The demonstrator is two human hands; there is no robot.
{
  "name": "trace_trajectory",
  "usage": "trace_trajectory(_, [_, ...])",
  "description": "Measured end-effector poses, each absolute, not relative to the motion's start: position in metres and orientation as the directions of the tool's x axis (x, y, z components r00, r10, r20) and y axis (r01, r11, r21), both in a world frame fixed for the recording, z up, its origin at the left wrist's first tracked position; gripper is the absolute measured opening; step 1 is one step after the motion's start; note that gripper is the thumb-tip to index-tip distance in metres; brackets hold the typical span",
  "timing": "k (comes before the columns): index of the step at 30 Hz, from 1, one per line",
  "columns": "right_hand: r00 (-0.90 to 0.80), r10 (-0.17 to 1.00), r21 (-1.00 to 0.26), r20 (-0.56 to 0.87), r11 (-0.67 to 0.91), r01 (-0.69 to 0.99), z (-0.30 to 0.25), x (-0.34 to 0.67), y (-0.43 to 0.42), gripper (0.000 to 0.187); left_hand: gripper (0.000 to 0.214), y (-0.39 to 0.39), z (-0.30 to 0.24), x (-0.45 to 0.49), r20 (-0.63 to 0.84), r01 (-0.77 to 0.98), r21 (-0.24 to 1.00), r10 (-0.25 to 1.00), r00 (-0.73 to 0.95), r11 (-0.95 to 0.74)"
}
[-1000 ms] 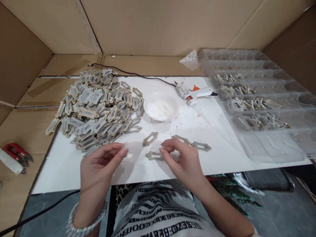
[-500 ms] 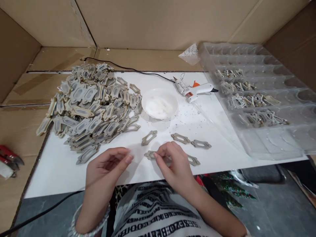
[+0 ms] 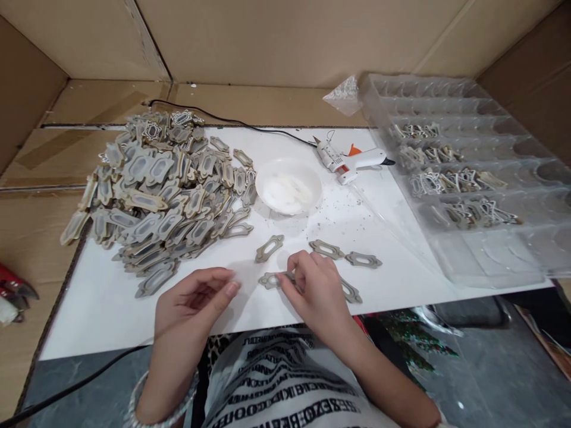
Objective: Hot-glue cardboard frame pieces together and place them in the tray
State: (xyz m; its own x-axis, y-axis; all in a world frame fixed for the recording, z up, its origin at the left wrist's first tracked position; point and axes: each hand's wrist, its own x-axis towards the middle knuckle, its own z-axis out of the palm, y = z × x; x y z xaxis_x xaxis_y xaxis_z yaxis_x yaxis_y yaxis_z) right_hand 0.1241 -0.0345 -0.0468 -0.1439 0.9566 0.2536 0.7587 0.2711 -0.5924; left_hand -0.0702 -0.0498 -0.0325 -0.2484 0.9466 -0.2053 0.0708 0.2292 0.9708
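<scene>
My right hand (image 3: pixel 319 291) rests on the white board (image 3: pixel 392 267) near its front edge, fingers curled and pinching a flat grey frame piece (image 3: pixel 270 279). Another frame piece (image 3: pixel 351 291) lies just right of that hand. My left hand (image 3: pixel 196 303) hovers to the left with thumb and forefinger drawn together; whether anything is between them I cannot make out. Three more loose frame pieces lie beyond the hands: one (image 3: pixel 269 248) in the middle and two (image 3: pixel 326 248) (image 3: pixel 363 259) to the right.
A big heap of frame pieces (image 3: pixel 165 184) covers the board's left. A white bowl (image 3: pixel 289 187) and a glue gun (image 3: pixel 352 161) with its cord sit at the back. A clear compartment tray (image 3: pixel 464 172) stands right. Red pliers (image 3: pixel 11 288) lie far left. Cardboard walls surround everything.
My right hand has moved down onto the frame piece near the front edge and closed on it. A further piece now shows to its right. The left hand has barely moved.
</scene>
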Motion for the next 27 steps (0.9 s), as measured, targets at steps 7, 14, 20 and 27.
trace_trajectory(7, [-0.233, 0.889, -0.543, 0.395, 0.431, 0.721, -0.037, 0.141, -0.039, 0.009, 0.027, -0.053, -0.031, -0.071, -0.209, 0.07, 0.97, 0.942, -0.263, 0.234])
trace_trajectory(14, [-0.376, 0.81, -0.314, 0.45, 0.538, 0.783, -0.043, 0.163, -0.053, 0.019, 0.026, -0.053, -0.024, -0.064, -0.313, -0.105, 0.949, 0.923, -0.225, 0.296])
trace_trajectory(20, [-0.42, 0.793, -0.284, 0.441, 0.567, 0.773, -0.046, 0.162, -0.057, 0.018, 0.021, -0.048, -0.02, -0.041, -0.377, -0.265, 0.899, 0.924, -0.062, 0.349])
trace_trajectory(27, [-0.423, 0.808, -0.332, 0.41, 0.564, 0.756, -0.048, 0.162, -0.056, 0.022, 0.015, -0.048, -0.025, -0.039, -0.337, -0.268, 0.91, 0.941, -0.029, 0.317])
